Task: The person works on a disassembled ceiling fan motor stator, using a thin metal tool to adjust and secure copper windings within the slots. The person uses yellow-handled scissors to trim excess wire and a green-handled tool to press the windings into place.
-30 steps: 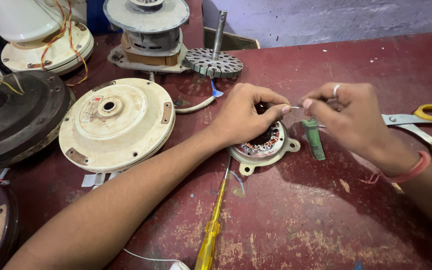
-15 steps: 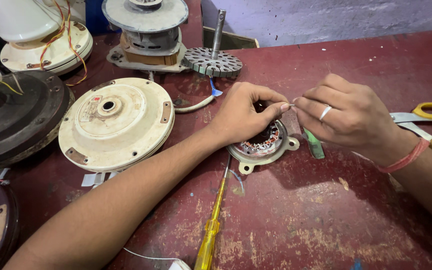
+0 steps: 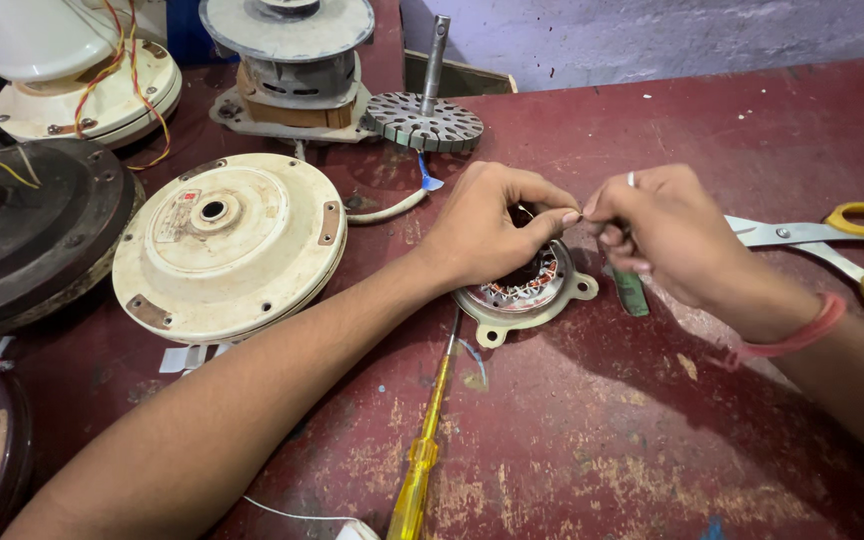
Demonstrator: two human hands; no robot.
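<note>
**Bench entry: small wound motor core, both hands at work above it**

While both hands meet over the red table [image 3: 652,440], the item worked on is a small motor core [image 3: 524,290] with copper windings in a grey metal mount, lying flat just below the fingertips.

- Left hand [image 3: 487,225]: curled, thumb and forefinger pinched together right above the core; it covers the core's upper edge and is the nearer hand to it.
- Right hand [image 3: 657,225]: clenched in a pinch, tips touching those of the left. What is gripped between them is too fine to make out, perhaps a thin wire.
- Core lies below and slightly left of the pinch point.
- Green strip [image 3: 632,292]: flat beside the core's right ear, under the right hand.
- Yellow screwdriver [image 3: 422,455]: long axis pointing up toward the core.
- Scissors [image 3: 832,245]: yellow handles, right of the wrist.
- Cream fan housing [image 3: 227,245]: left, well apart.
- Toothed rotor disc [image 3: 424,120] with shaft: behind.
</note>
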